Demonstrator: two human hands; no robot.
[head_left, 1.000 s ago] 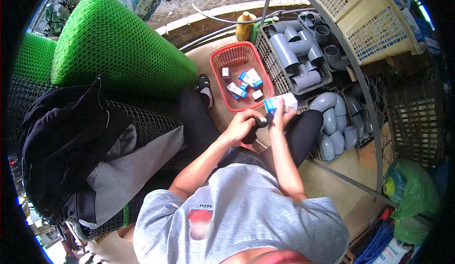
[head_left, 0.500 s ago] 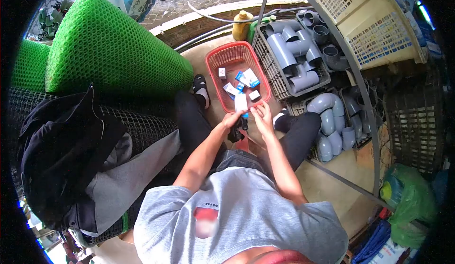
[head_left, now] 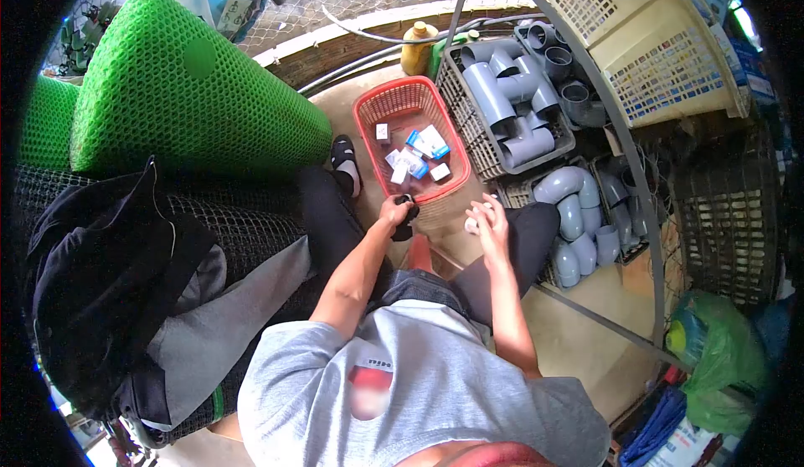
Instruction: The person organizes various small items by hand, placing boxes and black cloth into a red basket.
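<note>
My left hand (head_left: 397, 211) is closed around a small black object (head_left: 407, 207) at the near rim of the red plastic basket (head_left: 362, 132); its exact kind cannot be made out. To the right of that rim, my right hand (head_left: 489, 222) has curled fingers around a small white thing (head_left: 471, 227), mostly covered by the palm. Several small white and blue cardboard boxes (head_left: 431, 142) lie loose in the basket. One white box (head_left: 400, 172) sits close beyond my left hand, inside the near end.
Grey pipe fittings (head_left: 492, 94) fill dark crates to the right, with grey elbows (head_left: 576, 216) nearer me. A green mesh roll (head_left: 201, 98) and a black jacket (head_left: 100, 258) are on the left. Behind the basket stands a yellow bottle (head_left: 417, 48). A metal bar (head_left: 636, 174) crosses the right side.
My hands have parted: the right moved rightward off the basket rim with a small white thing. The white and blue box held between them is out of my fingers. The black object stays in my left.
</note>
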